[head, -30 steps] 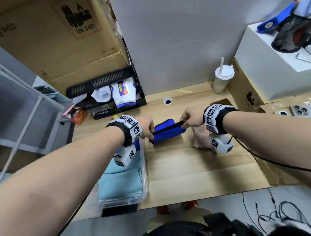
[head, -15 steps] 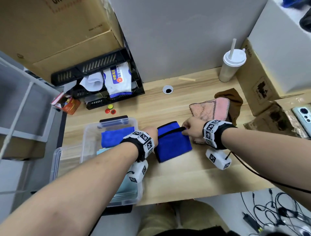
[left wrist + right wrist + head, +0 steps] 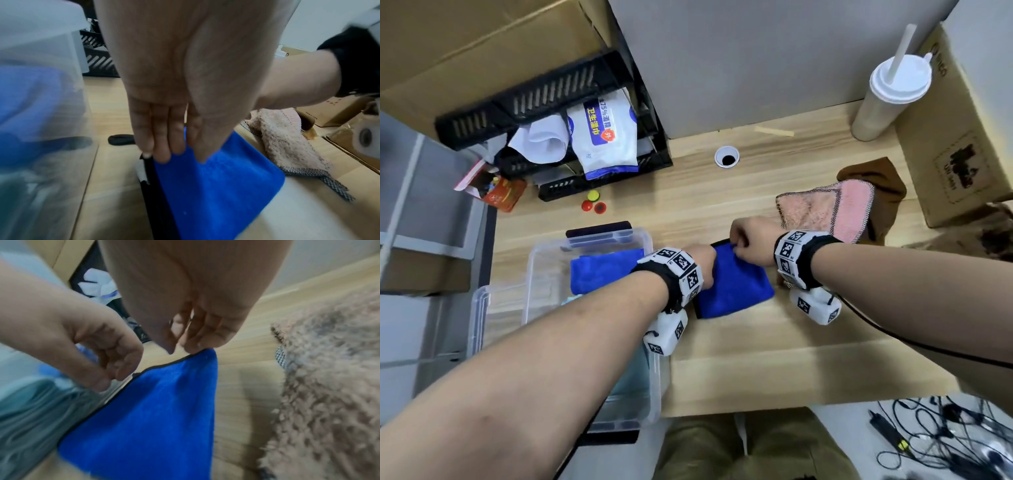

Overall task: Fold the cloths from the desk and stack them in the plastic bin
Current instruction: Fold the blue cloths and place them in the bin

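Two hands meet over the folded blue cloth (image 3: 736,286) on the table (image 3: 774,349); the left hand (image 3: 164,129) lays straight fingers on its near-left edge, seemingly to pin the fold, while the right hand (image 3: 751,245) pinches the far corner between thumb and fingertips, probably squaring it. Just left of the left hand waits the plastic bin (image 3: 541,260), cloths already inside; beyond the right hand lies a pink cloth (image 3: 822,214), unfolded.

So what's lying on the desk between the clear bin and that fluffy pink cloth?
In the head view, the folded blue cloth, with both hands on it.
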A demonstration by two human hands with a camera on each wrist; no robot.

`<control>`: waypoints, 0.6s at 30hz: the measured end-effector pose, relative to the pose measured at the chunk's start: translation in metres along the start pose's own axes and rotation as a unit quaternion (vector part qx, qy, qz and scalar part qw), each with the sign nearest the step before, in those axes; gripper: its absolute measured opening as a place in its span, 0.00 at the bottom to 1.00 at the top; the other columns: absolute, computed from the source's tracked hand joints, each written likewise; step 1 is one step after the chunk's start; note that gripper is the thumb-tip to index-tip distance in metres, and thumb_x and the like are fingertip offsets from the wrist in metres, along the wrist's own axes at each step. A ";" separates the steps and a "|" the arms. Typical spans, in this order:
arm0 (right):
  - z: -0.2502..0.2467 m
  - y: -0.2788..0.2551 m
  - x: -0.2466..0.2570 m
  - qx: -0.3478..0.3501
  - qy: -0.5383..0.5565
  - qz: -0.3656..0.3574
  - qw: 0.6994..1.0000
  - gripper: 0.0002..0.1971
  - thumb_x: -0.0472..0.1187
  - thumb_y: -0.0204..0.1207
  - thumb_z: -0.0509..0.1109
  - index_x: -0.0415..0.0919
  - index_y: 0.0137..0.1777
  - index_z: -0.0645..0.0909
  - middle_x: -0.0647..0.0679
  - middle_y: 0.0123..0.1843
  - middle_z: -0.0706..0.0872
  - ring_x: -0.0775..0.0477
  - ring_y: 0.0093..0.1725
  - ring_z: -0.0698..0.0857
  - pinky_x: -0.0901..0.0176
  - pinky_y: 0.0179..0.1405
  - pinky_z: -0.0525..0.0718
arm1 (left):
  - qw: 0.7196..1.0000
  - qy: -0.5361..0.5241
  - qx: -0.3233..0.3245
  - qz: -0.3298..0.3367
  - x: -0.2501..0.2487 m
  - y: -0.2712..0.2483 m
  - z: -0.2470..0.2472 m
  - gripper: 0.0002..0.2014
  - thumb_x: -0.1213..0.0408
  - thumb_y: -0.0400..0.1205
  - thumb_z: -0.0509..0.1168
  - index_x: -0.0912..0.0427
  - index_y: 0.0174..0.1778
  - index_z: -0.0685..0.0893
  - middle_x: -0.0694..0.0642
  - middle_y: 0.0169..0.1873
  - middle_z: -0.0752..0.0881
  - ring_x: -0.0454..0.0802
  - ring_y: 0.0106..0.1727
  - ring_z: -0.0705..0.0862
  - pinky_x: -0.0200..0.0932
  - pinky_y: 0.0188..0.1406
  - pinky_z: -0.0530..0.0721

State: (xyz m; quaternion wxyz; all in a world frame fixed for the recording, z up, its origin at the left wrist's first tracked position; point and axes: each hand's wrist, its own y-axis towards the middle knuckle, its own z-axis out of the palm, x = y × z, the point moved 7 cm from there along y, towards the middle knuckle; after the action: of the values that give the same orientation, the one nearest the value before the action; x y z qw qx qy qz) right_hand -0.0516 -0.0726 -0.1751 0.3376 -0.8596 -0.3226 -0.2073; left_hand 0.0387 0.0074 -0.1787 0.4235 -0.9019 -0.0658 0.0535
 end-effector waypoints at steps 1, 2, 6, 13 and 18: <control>0.008 -0.005 0.003 0.048 -0.007 -0.015 0.999 0.07 0.36 0.67 0.72 0.43 0.45 0.82 0.52 0.37 0.85 0.47 0.40 0.84 0.64 0.34 0.75 | 1.000 0.013 0.022 0.016 -0.006 -0.001 0.007 0.03 0.64 0.74 0.69 0.58 0.38 0.82 0.58 0.36 0.84 0.58 0.37 0.82 0.45 0.32 0.77; 0.018 -0.010 0.003 0.099 -0.022 -0.024 0.995 0.09 0.38 0.66 0.76 0.43 0.46 0.83 0.53 0.37 0.86 0.49 0.39 0.84 0.64 0.35 0.77 | 0.999 0.023 0.037 0.026 -0.010 -0.001 0.015 0.04 0.62 0.73 0.71 0.57 0.39 0.83 0.58 0.36 0.84 0.57 0.37 0.82 0.45 0.32 0.77; 0.042 -0.026 -0.004 0.196 -0.179 -0.054 0.962 0.31 0.53 0.56 0.86 0.48 0.59 0.82 0.52 0.55 0.79 0.47 0.51 0.82 0.53 0.51 0.83 | 0.997 0.044 0.061 0.030 -0.014 -0.001 0.035 0.16 0.57 0.70 0.74 0.57 0.52 0.86 0.56 0.43 0.87 0.54 0.40 0.82 0.44 0.35 0.78; 0.059 -0.048 0.005 0.108 -0.370 -0.163 0.908 0.19 0.41 0.68 0.74 0.44 0.60 0.79 0.46 0.59 0.79 0.40 0.57 0.81 0.46 0.52 0.81 | 0.998 0.046 0.049 0.010 -0.020 -0.006 0.040 0.16 0.57 0.62 0.76 0.55 0.39 0.78 0.53 0.32 0.81 0.53 0.33 0.80 0.40 0.26 0.75; 0.058 -0.054 0.002 0.060 -0.316 -0.134 0.937 0.10 0.37 0.74 0.63 0.41 0.53 0.82 0.44 0.54 0.86 0.37 0.53 0.85 0.48 0.51 0.82 | 1.000 -0.010 0.017 -0.002 -0.018 -0.009 0.048 0.28 0.45 0.53 0.79 0.53 0.41 0.76 0.51 0.35 0.84 0.51 0.35 0.84 0.47 0.36 0.88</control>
State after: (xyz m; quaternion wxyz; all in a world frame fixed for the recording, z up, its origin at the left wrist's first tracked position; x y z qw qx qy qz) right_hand -0.0796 -0.0005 -0.1895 0.2385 -0.8077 -0.5368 0.0516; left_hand 0.0129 0.0468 -0.2015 0.4383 -0.8938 -0.0710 0.0628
